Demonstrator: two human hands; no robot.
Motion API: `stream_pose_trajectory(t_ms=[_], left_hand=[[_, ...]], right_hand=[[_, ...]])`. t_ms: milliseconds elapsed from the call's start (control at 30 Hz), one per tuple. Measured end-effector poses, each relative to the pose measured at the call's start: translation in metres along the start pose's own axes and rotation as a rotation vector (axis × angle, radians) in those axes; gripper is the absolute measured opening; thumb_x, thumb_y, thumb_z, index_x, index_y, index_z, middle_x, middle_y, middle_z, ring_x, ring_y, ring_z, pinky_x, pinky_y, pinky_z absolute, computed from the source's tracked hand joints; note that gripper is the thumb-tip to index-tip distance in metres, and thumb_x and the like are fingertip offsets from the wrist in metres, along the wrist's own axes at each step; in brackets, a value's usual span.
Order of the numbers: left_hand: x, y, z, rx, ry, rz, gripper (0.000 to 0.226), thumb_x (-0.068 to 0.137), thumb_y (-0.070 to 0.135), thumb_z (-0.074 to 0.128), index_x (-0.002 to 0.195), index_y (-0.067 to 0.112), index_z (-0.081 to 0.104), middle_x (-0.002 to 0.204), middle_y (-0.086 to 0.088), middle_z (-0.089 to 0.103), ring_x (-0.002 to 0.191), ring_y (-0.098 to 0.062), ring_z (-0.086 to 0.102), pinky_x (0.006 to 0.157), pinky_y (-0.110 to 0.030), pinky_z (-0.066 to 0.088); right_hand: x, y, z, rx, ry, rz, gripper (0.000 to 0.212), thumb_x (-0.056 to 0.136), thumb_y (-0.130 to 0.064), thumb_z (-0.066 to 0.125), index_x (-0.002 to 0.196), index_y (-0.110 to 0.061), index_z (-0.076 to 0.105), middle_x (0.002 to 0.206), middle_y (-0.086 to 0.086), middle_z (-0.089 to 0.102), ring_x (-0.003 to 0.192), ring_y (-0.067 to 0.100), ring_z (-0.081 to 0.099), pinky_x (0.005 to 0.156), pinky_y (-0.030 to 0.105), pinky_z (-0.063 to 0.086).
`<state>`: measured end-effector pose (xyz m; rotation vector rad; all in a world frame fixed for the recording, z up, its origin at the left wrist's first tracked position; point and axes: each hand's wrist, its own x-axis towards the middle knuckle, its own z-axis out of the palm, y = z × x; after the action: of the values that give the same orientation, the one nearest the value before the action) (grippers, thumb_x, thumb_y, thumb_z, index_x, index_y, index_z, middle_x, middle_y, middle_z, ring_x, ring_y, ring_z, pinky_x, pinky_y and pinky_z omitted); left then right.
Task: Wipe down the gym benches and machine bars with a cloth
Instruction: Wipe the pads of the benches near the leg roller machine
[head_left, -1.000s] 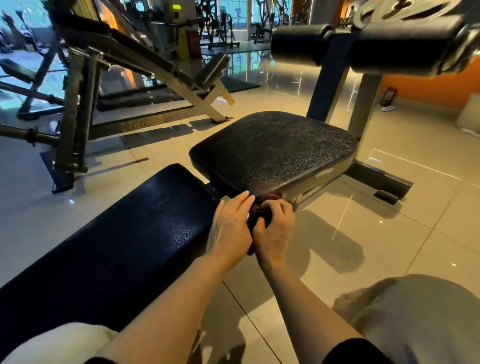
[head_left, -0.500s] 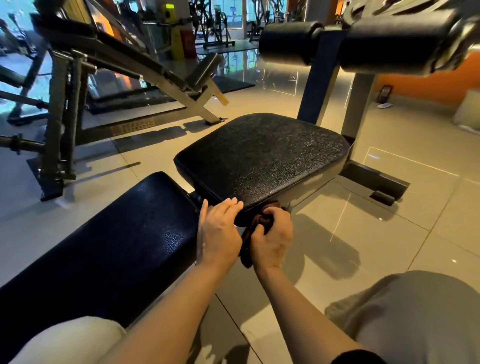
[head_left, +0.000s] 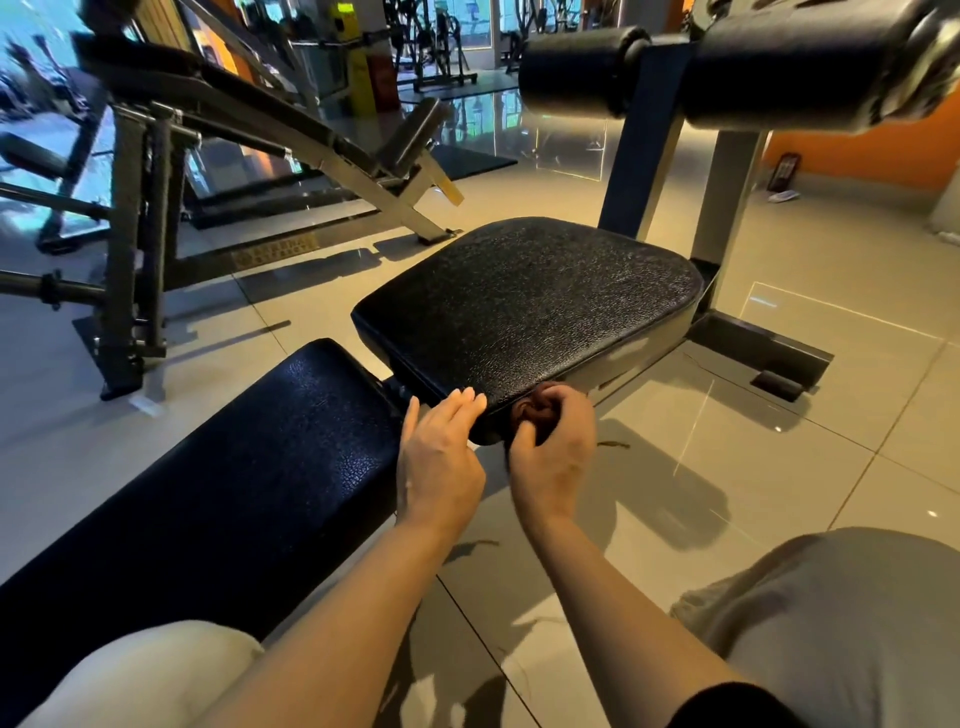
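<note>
While I look down over the bench (head_left: 218, 483), its seat pad (head_left: 524, 306) fills the middle and the roller pads (head_left: 727, 73) hang above — I judge the step in hand is wiping the seat's near edge. My left hand (head_left: 441, 457) lies flat-fingered on that edge; my right hand (head_left: 556, 447) is curled round the bunched brown cloth (head_left: 535, 413), pressed against the pad's near rim. Next I'd drag the cloth along the rim, then up onto the top. Against half a second ago, the hands sit much the same — the right has worked slightly further right.
</note>
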<state>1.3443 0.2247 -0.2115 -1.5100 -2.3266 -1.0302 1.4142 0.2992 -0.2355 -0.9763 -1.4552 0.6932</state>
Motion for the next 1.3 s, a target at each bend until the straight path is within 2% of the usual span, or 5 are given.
stream_pose_trajectory(t_ms=[133,300,567,667,1300], left_hand=[[0.000,-0.001,-0.003,-0.009,-0.026,-0.003,0.058,0.081,-0.011,0.051,0.134,0.012,0.055,0.140,-0.005,0.053,0.135,-0.013,0.042,0.120,-0.034,0.004],[-0.010,-0.012,-0.009,0.021,-0.084,0.078,0.067,0.084,-0.012,0.047,0.145,0.015,0.041,0.151,0.000,0.039,0.141,-0.006,0.028,0.119,-0.034,-0.004],[-0.023,-0.027,-0.012,0.043,-0.061,0.086,0.064,0.082,-0.013,0.050,0.142,0.008,0.044,0.148,-0.009,0.043,0.140,-0.019,0.034,0.118,-0.036,0.006],[-0.022,-0.027,-0.010,0.040,-0.063,0.084,0.069,0.079,-0.017,0.050,0.143,0.008,0.043,0.148,-0.009,0.042,0.141,-0.020,0.033,0.119,-0.036,0.005],[-0.025,-0.028,-0.003,0.105,-0.058,0.112,0.074,0.076,-0.014,0.056,0.144,0.013,0.043,0.146,-0.007,0.046,0.137,-0.021,0.040,0.119,-0.044,0.013]], right_hand=[[-0.026,-0.004,0.002,0.015,-0.126,-0.040,0.037,0.066,0.007,0.059,0.099,-0.008,0.060,0.098,0.003,0.058,0.092,0.019,0.053,0.085,0.027,0.044],[0.009,0.001,-0.006,0.019,0.059,0.151,0.028,0.073,0.004,0.060,0.100,-0.006,0.059,0.099,0.005,0.057,0.092,0.019,0.052,0.087,0.030,0.043],[-0.027,-0.005,0.000,0.014,-0.114,0.039,0.031,0.070,0.009,0.059,0.097,-0.007,0.060,0.095,0.002,0.056,0.090,0.021,0.053,0.082,0.014,0.037],[0.003,-0.013,-0.005,0.036,0.034,0.048,0.029,0.073,0.006,0.059,0.101,-0.004,0.058,0.100,0.007,0.057,0.094,0.018,0.052,0.087,0.023,0.041],[0.002,0.006,-0.003,-0.132,-0.094,0.007,0.029,0.068,-0.003,0.055,0.097,-0.005,0.059,0.095,0.011,0.059,0.089,0.027,0.054,0.082,0.032,0.042]])
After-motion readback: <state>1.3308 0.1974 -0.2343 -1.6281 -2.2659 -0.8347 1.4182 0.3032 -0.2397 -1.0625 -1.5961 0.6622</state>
